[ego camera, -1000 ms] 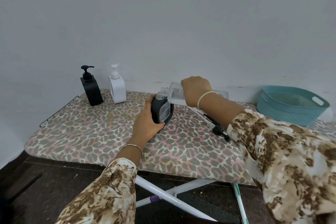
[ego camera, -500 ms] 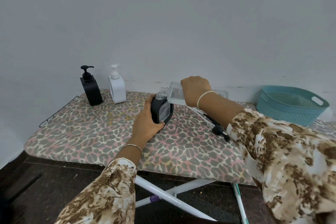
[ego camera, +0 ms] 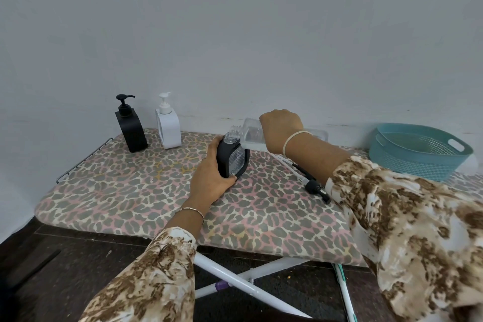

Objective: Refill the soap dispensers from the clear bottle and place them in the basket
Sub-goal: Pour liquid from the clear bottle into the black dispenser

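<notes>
The open dispenser (ego camera: 231, 162) stands upright near the middle of the ironing board (ego camera: 130, 191), a black shell with a clear ribbed window and a bare threaded neck on top. It looks like rigid, smooth plastic, light while nearly empty and easy to tip on the padded cover, so a grip low around the body seems the sound place to take it. The left hand (ego camera: 211, 180) does just that, fingers and thumb wrapped round its lower half.

Just above the neck hangs the mouth of the clear bottle (ego camera: 249, 133), lying almost level, with the right hand (ego camera: 281, 128) clenched around its middle. The bottle's thin walls probably give under a squeeze, and any soap on them would make it slippery. Whether liquid is running I cannot tell.

The pump head (ego camera: 315, 187) lies on the board near the right sleeve. A black pump dispenser (ego camera: 132, 129) and a white pump dispenser (ego camera: 168, 127) stand capped side by side at the far left, well apart from the teal basket (ego camera: 418, 162) at the far right
</notes>
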The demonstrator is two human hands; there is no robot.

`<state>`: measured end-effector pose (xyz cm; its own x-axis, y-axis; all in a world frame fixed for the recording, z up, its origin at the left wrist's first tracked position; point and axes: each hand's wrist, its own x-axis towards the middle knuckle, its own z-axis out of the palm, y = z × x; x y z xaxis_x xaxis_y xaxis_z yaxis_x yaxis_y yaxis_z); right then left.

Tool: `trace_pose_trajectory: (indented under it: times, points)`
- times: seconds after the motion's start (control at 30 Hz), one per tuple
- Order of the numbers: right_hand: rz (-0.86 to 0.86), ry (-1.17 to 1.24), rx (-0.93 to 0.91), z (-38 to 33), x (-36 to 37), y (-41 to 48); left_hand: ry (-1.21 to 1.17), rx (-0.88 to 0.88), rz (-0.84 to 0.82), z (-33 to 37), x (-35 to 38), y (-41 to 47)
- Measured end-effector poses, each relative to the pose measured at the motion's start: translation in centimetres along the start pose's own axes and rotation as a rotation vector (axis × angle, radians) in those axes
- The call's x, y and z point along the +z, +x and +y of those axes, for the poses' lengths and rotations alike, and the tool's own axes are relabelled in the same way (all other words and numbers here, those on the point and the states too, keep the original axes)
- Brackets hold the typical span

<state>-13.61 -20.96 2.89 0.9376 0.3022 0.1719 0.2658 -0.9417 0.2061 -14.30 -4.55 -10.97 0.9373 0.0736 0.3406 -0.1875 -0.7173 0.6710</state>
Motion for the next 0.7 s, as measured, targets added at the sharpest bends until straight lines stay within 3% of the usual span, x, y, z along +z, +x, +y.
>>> trace_pose_trajectory:
  times: [0.7]
  points:
    - [-0.003, -0.005, 0.009, -0.04, 0.06, -0.01, -0.016, 0.004, 0.004, 0.06, 0.02, -0.08]
